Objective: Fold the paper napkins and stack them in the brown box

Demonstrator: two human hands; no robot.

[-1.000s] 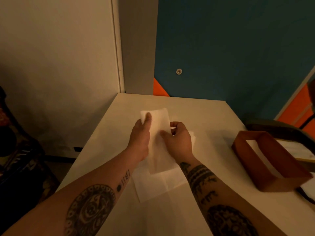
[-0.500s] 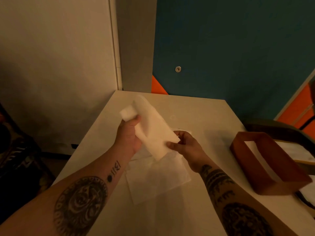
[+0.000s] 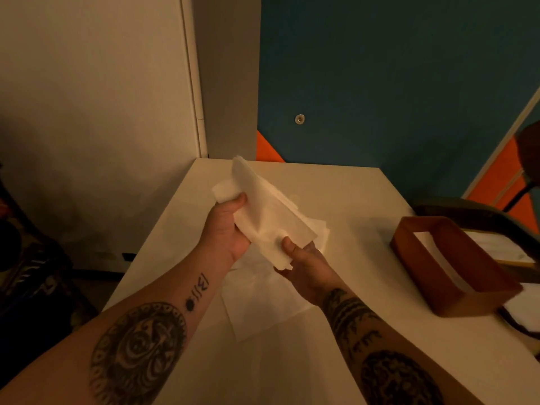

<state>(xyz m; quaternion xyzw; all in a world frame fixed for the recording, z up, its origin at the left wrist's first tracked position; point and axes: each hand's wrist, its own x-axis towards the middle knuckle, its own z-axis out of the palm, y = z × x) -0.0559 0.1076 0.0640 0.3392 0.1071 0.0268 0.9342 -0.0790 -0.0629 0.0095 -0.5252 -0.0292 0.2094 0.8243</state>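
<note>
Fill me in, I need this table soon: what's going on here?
A person holds a folded paper napkin above the table with both hands: the left hand grips its far end, the right hand pinches its near end. More napkins lie flat beneath. The brown box stands to the right.

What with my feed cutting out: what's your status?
Left hand and right hand both holding folded napkin above table. Brown box at right. Nothing seen between.

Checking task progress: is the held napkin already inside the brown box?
No, the left hand and right hand hold the napkin above the table, well left of the box.
</note>
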